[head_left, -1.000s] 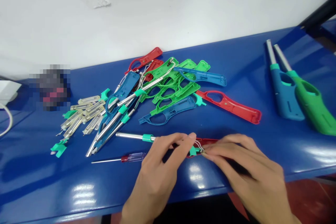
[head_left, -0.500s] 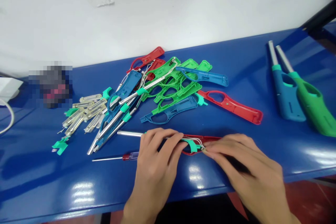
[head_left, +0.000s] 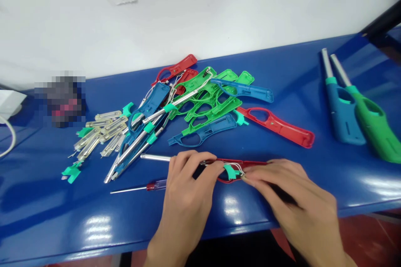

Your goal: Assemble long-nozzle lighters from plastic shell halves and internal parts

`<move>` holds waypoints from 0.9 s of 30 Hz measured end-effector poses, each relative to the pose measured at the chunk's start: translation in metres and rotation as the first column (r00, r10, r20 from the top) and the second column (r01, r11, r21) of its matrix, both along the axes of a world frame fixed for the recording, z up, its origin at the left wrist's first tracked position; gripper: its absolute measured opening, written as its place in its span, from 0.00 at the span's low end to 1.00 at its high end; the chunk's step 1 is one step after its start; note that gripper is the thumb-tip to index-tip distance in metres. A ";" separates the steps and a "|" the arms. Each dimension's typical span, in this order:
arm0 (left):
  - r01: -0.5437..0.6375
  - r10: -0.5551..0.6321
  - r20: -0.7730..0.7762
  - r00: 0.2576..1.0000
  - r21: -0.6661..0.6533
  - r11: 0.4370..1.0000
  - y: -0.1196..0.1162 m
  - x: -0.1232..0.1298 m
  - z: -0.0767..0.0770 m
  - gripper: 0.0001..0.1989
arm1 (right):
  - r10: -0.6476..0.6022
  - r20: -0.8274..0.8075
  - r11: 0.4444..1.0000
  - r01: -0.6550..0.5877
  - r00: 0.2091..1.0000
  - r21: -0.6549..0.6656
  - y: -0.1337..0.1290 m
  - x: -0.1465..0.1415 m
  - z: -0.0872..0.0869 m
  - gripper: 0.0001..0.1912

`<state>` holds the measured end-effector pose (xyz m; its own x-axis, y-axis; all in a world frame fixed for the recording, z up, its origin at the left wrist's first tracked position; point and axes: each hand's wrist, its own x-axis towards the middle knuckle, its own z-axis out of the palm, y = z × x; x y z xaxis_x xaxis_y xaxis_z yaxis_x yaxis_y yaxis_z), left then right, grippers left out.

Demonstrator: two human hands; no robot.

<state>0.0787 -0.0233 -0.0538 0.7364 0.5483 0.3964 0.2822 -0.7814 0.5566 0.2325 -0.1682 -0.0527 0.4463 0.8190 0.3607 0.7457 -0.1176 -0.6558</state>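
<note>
Near the table's front edge lies an opened utility lighter, its red half-shell (head_left: 255, 164) showing its inside. A green trigger (head_left: 231, 172) and white wires (head_left: 239, 167) sit in it, and its metal tube (head_left: 155, 157) sticks out leftward. My left hand (head_left: 189, 187) is closed around the tube end, thumb and fingertips by the trigger. My right hand (head_left: 297, 200) grips the handle end, thumb and forefinger pinched beside the wires. Whatever small part is in that pinch is mostly hidden. Just left of my left hand, a screwdriver (head_left: 151, 186) lies with its handle partly covered.
Behind my hands spreads a pile of green half-shells (head_left: 200, 119), blue and red ones, and metal tubes (head_left: 134, 144). Clear fuel tanks (head_left: 108, 127) lie to the left. Two whole lighters, blue (head_left: 344, 117) and green (head_left: 376, 127), rest at right. A white wall stands behind.
My left thumb and fingertips have shifted slightly on the lighter near the trigger. My right hand keeps its pinch almost unchanged.
</note>
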 end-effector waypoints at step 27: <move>0.126 -0.104 -0.123 0.987 0.185 0.975 0.008 0.002 0.006 0.08 | 0.015 0.051 1.000 -0.016 0.999 0.009 0.003 0.002 0.001 0.09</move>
<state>0.0811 -0.0158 -0.0474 0.8356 0.3795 0.3971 0.2363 -0.9010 0.3638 0.2341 -0.1647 -0.0521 0.4144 0.8223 0.3900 0.7798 -0.0999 -0.6180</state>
